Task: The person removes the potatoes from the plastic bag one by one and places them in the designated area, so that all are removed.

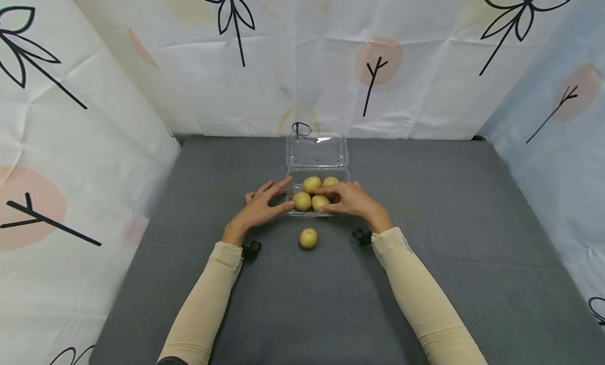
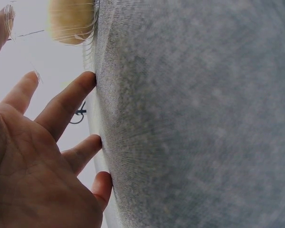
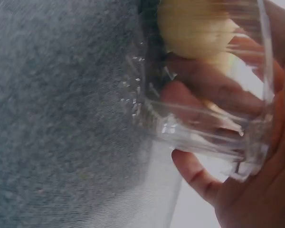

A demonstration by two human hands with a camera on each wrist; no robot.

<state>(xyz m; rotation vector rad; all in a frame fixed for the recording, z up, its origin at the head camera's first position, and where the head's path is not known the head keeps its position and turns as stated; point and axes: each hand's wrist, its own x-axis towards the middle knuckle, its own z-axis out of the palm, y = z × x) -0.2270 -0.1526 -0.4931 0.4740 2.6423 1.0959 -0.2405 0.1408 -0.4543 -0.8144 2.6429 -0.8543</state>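
Observation:
A clear plastic clamshell box (image 1: 317,163) stands with its lid tipped back, several round yellow fruits (image 1: 301,201) inside. Around the front right yellow fruit (image 1: 320,202) my right hand (image 1: 352,199) curls its thumb and index finger. The right wrist view shows other fingers (image 3: 190,102) of that hand inside the clear wall, below a yellow fruit (image 3: 194,28), and the little finger outside. My left hand (image 1: 260,207) spreads along the box's left side, thumb at the front corner. In the left wrist view, lower fingertips (image 2: 92,78) reach the cloth.
One loose yellow fruit (image 1: 308,238) lies on the grey tablecloth (image 1: 302,296) in front of the box. Patterned white curtains (image 1: 321,65) close in the back and both sides. Dark wrist cameras (image 1: 251,250) sit under both wrists.

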